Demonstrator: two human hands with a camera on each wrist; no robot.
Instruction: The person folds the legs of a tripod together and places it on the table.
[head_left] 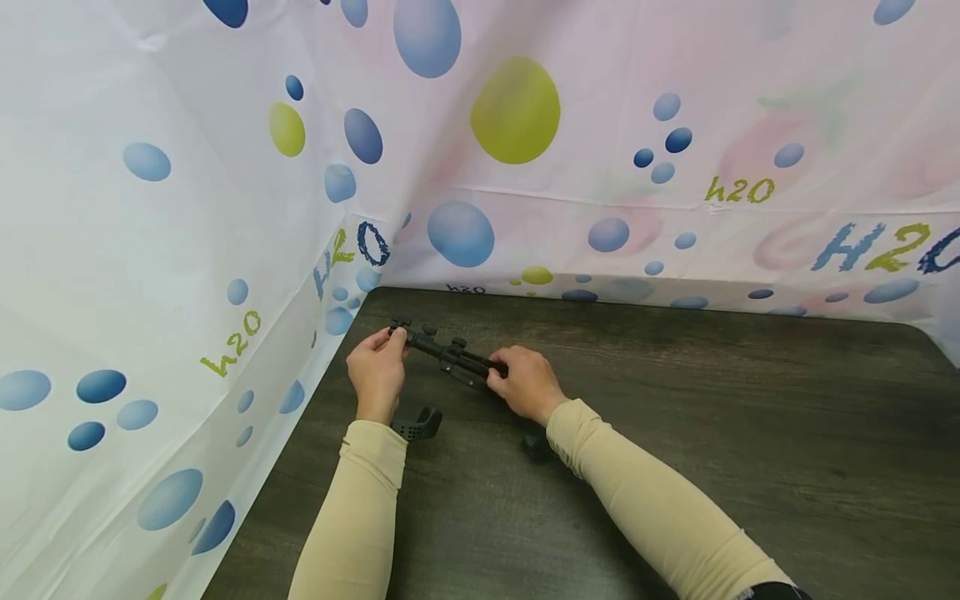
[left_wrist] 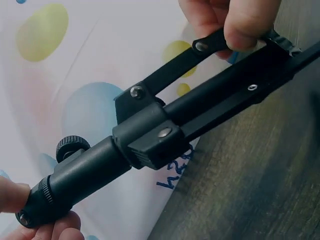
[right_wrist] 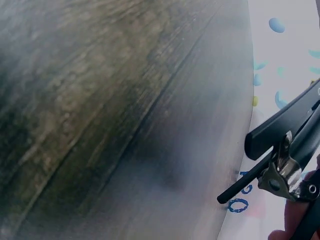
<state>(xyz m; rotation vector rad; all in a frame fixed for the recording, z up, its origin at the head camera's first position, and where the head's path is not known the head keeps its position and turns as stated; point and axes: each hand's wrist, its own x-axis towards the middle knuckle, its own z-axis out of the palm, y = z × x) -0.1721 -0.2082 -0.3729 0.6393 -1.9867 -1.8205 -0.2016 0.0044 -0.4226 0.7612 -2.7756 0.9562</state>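
Note:
A small black tripod (head_left: 453,358) is held up between both hands, slanting down to the right in the head view. My left hand (head_left: 377,371) pinches its head end between thumb and fingers. With thumb and fingers, my right hand (head_left: 527,382) grips the leg end. In the left wrist view the tripod's legs (left_wrist: 172,71) hinge on a collar, one spread a little from the central tube (left_wrist: 215,82). A ridged knob (left_wrist: 72,146) sticks out near the head end. The right wrist view shows the leg ends and a silvery metal bracket (right_wrist: 280,172).
A dark wood-grain table (head_left: 712,433) lies beneath the hands. White sheeting (head_left: 187,250) with blue and green dots borders it at the left and back. A black perforated strap (head_left: 418,423) shows at the left wrist, and a dark object (head_left: 536,447) beside the right wrist.

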